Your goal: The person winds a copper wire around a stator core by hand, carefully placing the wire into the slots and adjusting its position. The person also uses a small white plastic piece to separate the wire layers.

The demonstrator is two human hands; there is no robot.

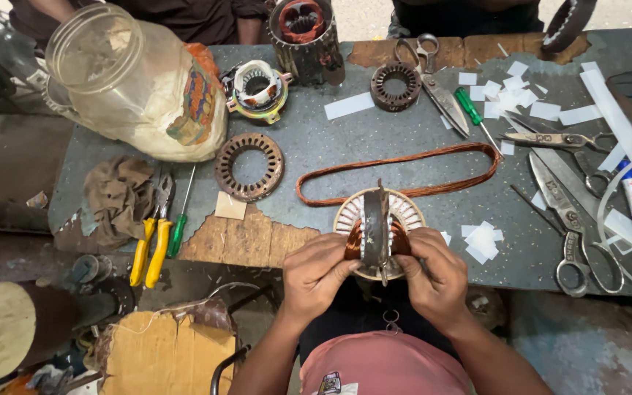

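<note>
left hand point(317, 272), right hand point(433, 274), both closed on stator point(376, 230)

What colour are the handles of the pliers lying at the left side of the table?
Yellow handles, seen in the head view.

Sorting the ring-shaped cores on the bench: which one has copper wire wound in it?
The core held upright in both hands at the near edge; copper coils fill it. The flat rusty rings lie bare.
</note>
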